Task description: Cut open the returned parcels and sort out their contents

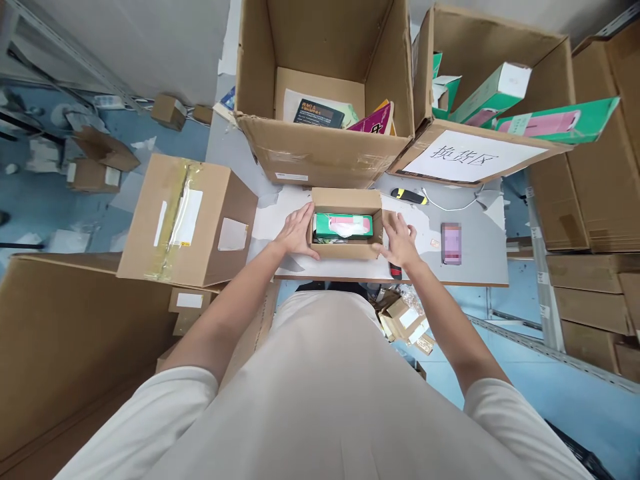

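A small open cardboard box (347, 251) sits on the white table right in front of me. Inside it lies a green box with a pink picture (320, 225) on its face. My left hand (299, 232) rests against the box's left side, fingers stretched out and thumb apart. At the opposite side, my right hand (400, 240) touches the box's right end with its fingers spread. Just below that hand a red and black tool (395, 272) lies partly hidden at the table's front edge. Neither hand is wrapped round anything.
Behind stands a large carton (325, 157) with books. To its right, another carton (555, 150) holds several green boxes. A yellow and black cutter (409, 195) and a phone-like object (451, 244) lie on the table (480, 257). A taped carton (215, 200) stands left.
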`<state>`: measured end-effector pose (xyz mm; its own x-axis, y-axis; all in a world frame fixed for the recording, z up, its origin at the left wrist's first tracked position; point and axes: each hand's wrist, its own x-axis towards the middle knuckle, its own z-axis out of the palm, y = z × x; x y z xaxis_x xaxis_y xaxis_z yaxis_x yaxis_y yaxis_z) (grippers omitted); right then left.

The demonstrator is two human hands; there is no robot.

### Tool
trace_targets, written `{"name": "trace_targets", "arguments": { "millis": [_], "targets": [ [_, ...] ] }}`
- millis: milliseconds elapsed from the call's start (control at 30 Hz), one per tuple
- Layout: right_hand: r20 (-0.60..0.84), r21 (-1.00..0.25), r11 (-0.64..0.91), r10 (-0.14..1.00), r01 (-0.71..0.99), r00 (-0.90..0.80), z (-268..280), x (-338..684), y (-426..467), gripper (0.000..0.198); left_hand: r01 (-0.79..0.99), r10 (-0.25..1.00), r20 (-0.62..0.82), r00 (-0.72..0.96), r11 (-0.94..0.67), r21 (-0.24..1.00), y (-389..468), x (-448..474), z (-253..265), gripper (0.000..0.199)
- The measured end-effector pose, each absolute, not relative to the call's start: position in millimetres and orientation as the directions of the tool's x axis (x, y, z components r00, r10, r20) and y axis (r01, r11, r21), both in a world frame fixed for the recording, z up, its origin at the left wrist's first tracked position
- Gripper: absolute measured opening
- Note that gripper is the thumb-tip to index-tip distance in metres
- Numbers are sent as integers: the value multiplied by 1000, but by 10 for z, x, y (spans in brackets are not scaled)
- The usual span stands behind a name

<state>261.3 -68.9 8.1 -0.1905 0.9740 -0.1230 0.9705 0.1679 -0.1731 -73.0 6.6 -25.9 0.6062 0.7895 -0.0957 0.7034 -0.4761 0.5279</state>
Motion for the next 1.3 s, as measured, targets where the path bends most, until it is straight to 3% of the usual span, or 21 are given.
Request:
{"name": "trace_targets", "arguments": {
  "millis": [100,167,300,433,533,700,867,1033,1133,1300],
  "targets": [
    [-75,-108,221,970,969,-230,321,2361,-504,56,704,788,-89,609,-485,519,110,-734,-259,154],
    [-151,-141,364,911,921,-383,403,2103,-312,49,707,791,-84,607,-488,512,129,-726,-263,153],
    [-297,-205,632,687,747,-663,269,1542,91,55,708,788,-77,610,-499,500,152,-715,-276,151],
    [-379,-203,716,571,668,-728,-17,1229,281,59,712,783,-89,615,-504,489,144,-713,-277,147],
    [-395,-180,722,569,668,-721,-118,1185,276,48,716,784,-91,614,-506,481,119,-709,-277,145],
    [-449,-97,707,597,700,-665,-98,1183,240,52,734,793,-94,602,-503,457,77,-701,-263,143],
    [-496,-74,717,577,693,-649,-54,1140,258,43,754,798,-118,591,-494,433,57,-673,-231,140],
    [-577,-21,673,596,740,-558,-61,1041,248,61,746,793,-109,599,-503,438,38,-652,-233,142],
    [-567,22,667,622,744,-540,-57,1018,228,59,745,796,-97,598,-506,435,25,-649,-233,141],
    [-430,-131,676,621,725,-656,127,1225,234,57,763,811,-100,577,-491,421,9,-631,-188,139]
  ]
}}
